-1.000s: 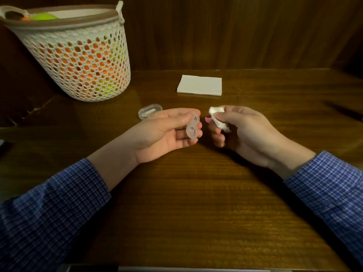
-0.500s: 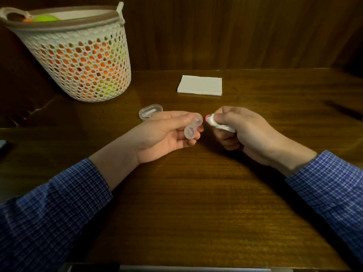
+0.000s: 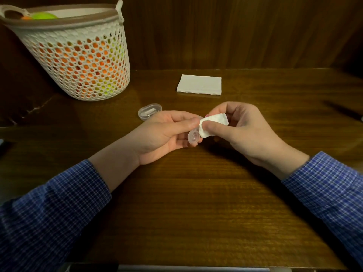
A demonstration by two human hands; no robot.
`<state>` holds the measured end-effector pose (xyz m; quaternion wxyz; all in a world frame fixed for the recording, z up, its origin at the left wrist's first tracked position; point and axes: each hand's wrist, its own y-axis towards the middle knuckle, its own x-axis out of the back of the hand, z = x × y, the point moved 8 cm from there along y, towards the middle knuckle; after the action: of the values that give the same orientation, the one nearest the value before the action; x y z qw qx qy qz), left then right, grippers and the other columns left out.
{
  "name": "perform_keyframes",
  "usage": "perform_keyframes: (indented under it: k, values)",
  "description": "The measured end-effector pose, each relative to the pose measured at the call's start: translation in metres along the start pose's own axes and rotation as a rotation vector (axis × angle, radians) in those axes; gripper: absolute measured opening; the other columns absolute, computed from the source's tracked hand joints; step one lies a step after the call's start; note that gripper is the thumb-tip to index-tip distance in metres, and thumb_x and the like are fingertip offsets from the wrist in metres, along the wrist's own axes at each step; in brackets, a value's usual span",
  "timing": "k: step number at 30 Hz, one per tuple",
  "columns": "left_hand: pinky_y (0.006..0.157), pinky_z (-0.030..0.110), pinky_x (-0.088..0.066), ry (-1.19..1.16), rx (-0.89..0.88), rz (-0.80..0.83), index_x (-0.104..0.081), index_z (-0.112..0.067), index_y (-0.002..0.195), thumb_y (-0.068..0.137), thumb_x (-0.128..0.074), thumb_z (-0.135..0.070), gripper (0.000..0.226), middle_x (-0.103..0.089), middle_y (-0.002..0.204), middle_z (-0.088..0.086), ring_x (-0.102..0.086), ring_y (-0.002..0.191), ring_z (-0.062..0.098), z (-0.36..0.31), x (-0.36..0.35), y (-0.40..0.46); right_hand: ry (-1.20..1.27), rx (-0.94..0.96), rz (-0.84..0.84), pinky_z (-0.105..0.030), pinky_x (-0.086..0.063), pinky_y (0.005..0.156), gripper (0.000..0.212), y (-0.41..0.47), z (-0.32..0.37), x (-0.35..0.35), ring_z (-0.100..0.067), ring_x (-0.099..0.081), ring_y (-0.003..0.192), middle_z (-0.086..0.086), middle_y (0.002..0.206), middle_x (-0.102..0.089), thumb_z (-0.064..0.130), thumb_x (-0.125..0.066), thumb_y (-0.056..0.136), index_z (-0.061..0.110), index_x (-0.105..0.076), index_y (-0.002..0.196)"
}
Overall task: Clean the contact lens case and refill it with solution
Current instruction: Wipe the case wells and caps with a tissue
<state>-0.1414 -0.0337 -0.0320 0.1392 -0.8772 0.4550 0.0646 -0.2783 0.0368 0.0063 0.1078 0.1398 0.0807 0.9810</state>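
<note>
Dark wood table (image 3: 196, 203), broad and glossy, under both forearms. White mesh basket (image 3: 78, 61) of orange and green balls, well off beyond the left hand (image 3: 163, 134). Folded white napkin (image 3: 199, 84), flat on the wood beyond the right hand (image 3: 239, 132), well apart from it. Blue checked sleeves (image 3: 49, 209) pushed back from the wrists.

Left hand raised over the table, thumb and fingers pinched round a small clear lens case (image 3: 193, 136), one round cup facing up at the fingertips. Right hand just beside it, thumb and curled fingers pinched on a wad of white tissue (image 3: 213, 124), tissue touching the upper end of the case. Hint of pink behind the tissue, too hidden to name. Clear oval lid (image 3: 150, 111) left on the wood just beyond the left knuckles.

Likely mid-wipe, judged from the contact. Risks from here: tiny slick case squeezed out of so light a pinch under pressure from the tissue; tissue fibres shed into the cup; far cup missed, hidden under the wad. No solution bottle in view.
</note>
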Motion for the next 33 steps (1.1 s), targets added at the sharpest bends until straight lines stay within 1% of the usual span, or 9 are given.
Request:
perform_keyframes:
  k: [8, 12, 14, 17, 23, 26, 29, 31, 33]
  values:
    - [0.084, 0.031, -0.058, 0.031, 0.021, -0.126, -0.076, 0.001, 0.117, 0.079, -0.075, -0.018, 0.043, -0.066, 0.129, 0.016, -0.074, 0.091, 0.015, 0.001, 0.003, -0.002, 0.196, -0.195, 0.006, -0.023, -0.055, 0.054, 0.008, -0.001, -0.020, -0.007, -0.021, -0.072, 0.076, -0.008, 0.087, -0.078, 0.010, -0.083, 0.082, 0.010, -0.075, 0.085]
    - [0.089, 0.028, -0.060, 0.118, 0.021, -0.133, -0.082, -0.008, 0.108, 0.074, -0.077, -0.021, 0.037, -0.074, 0.127, 0.005, -0.066, 0.124, 0.015, 0.002, 0.004, -0.004, 0.121, -0.179, -0.011, -0.026, -0.058, 0.056, 0.013, -0.001, -0.020, -0.007, -0.021, -0.074, 0.095, -0.006, 0.084, -0.078, 0.010, -0.086, 0.077, 0.015, -0.075, 0.074]
    - [0.088, 0.024, -0.060, 0.164, 0.002, -0.121, -0.083, -0.013, 0.104, 0.073, -0.076, -0.023, 0.033, -0.078, 0.118, -0.003, -0.061, 0.129, 0.013, 0.002, 0.004, -0.005, 0.012, -0.122, -0.052, -0.030, -0.063, 0.060, 0.018, -0.001, -0.016, -0.005, -0.016, -0.072, 0.098, -0.003, 0.080, -0.078, 0.012, -0.089, 0.072, 0.019, -0.073, 0.069]
    - [0.087, 0.023, -0.059, 0.158, -0.037, -0.101, -0.081, -0.010, 0.107, 0.078, -0.073, -0.020, 0.031, -0.078, 0.118, 0.001, -0.066, 0.124, 0.009, 0.001, 0.002, -0.006, -0.083, -0.058, -0.114, -0.035, -0.064, 0.069, 0.018, -0.002, -0.009, -0.002, -0.014, -0.072, 0.095, -0.001, 0.079, -0.076, 0.016, -0.090, 0.069, 0.018, -0.072, 0.070]
    - [0.093, 0.029, -0.059, 0.127, -0.060, -0.122, -0.081, -0.010, 0.108, 0.080, -0.071, -0.018, 0.031, -0.077, 0.121, 0.010, -0.067, 0.124, 0.018, 0.001, 0.003, -0.006, -0.111, -0.058, -0.153, -0.031, -0.061, 0.061, 0.022, 0.000, -0.010, -0.001, -0.013, -0.071, 0.086, 0.002, 0.074, -0.074, 0.019, -0.091, 0.067, 0.019, -0.069, 0.068]
    - [0.087, 0.027, -0.059, 0.100, -0.018, -0.083, -0.083, -0.013, 0.107, 0.083, -0.070, -0.023, 0.029, -0.077, 0.116, 0.010, -0.074, 0.102, 0.015, 0.002, 0.000, -0.003, -0.102, -0.049, -0.142, -0.028, -0.057, 0.057, 0.019, 0.002, -0.011, 0.001, -0.010, -0.068, 0.066, -0.001, 0.073, -0.073, 0.019, -0.088, 0.073, 0.017, -0.070, 0.073]
    - [0.083, 0.027, -0.059, 0.090, 0.019, -0.044, -0.081, -0.008, 0.111, 0.085, -0.070, -0.023, 0.032, -0.074, 0.103, 0.013, -0.071, 0.085, 0.012, 0.001, 0.000, -0.001, -0.062, -0.054, -0.116, -0.029, -0.058, 0.060, 0.016, 0.003, -0.013, 0.003, -0.010, -0.067, 0.064, -0.004, 0.078, -0.075, 0.017, -0.087, 0.078, 0.013, -0.071, 0.079]
    - [0.085, 0.028, -0.060, 0.084, 0.029, -0.039, -0.079, -0.004, 0.113, 0.083, -0.072, -0.020, 0.035, -0.074, 0.107, 0.013, -0.073, 0.089, 0.013, 0.001, 0.001, 0.000, -0.070, -0.033, -0.107, -0.030, -0.059, 0.061, 0.016, 0.002, -0.011, 0.003, -0.014, -0.069, 0.068, -0.002, 0.079, -0.075, 0.019, -0.087, 0.079, 0.015, -0.072, 0.080]
    - [0.090, 0.032, -0.061, 0.071, 0.034, -0.068, -0.079, -0.004, 0.112, 0.078, -0.074, -0.016, 0.037, -0.073, 0.125, 0.010, -0.074, 0.107, 0.014, 0.002, 0.004, -0.001, -0.114, -0.017, -0.108, -0.027, -0.061, 0.062, 0.017, 0.001, -0.008, 0.001, -0.014, -0.072, 0.076, 0.003, 0.081, -0.075, 0.023, -0.088, 0.077, 0.020, -0.071, 0.078]
